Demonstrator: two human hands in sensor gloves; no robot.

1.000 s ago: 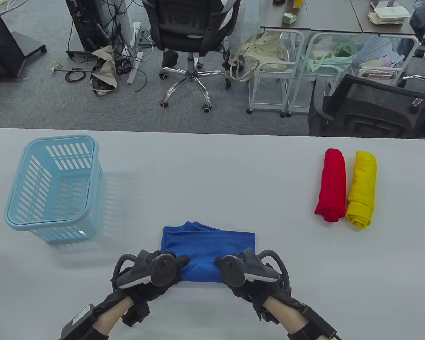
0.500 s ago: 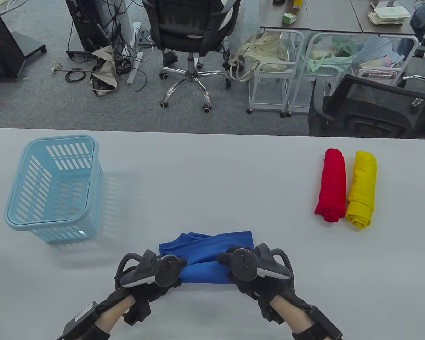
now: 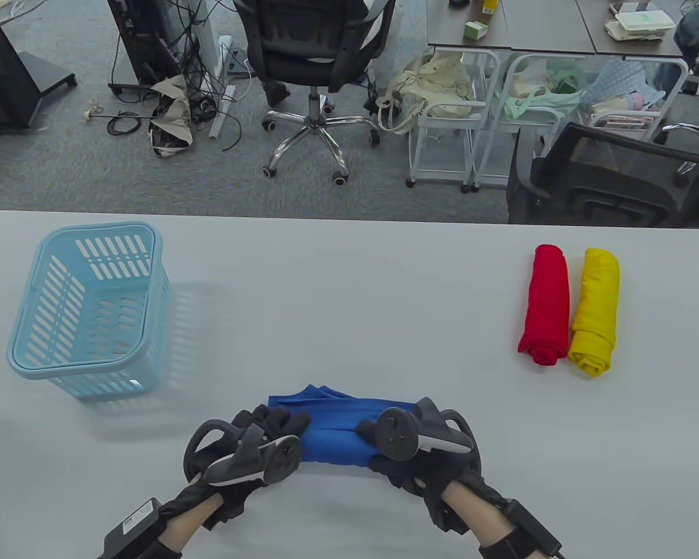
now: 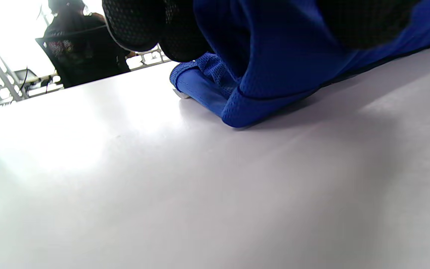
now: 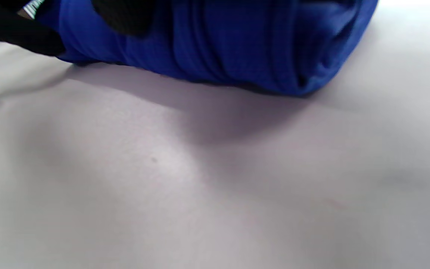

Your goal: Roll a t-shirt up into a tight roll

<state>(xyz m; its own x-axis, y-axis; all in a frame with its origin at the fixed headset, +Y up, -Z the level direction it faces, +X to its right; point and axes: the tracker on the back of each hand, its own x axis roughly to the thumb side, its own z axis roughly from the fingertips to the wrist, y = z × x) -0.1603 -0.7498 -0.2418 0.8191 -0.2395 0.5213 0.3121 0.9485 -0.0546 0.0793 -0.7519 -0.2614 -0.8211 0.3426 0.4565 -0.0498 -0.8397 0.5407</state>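
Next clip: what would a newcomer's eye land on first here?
The blue t-shirt, partly rolled at the table's near edge, with the left hand and right hand gripping its two ends. Next, the red roll and yellow roll lying side by side at far right, and the light blue basket at left.

The blue cloth t-shirt (image 3: 338, 425) is a fine mesh knit, matt, with stitched hems showing in the left wrist view. The pale grey surface (image 3: 349, 291) is smooth with a soft sheen. The light blue slotted basket (image 3: 87, 308) at far left is glossy plastic. At far right, the red rolled cloth (image 3: 544, 305) and yellow rolled cloth (image 3: 595, 311) look soft and matt. The hands wear black textured fabric gloves (image 4: 136, 22).
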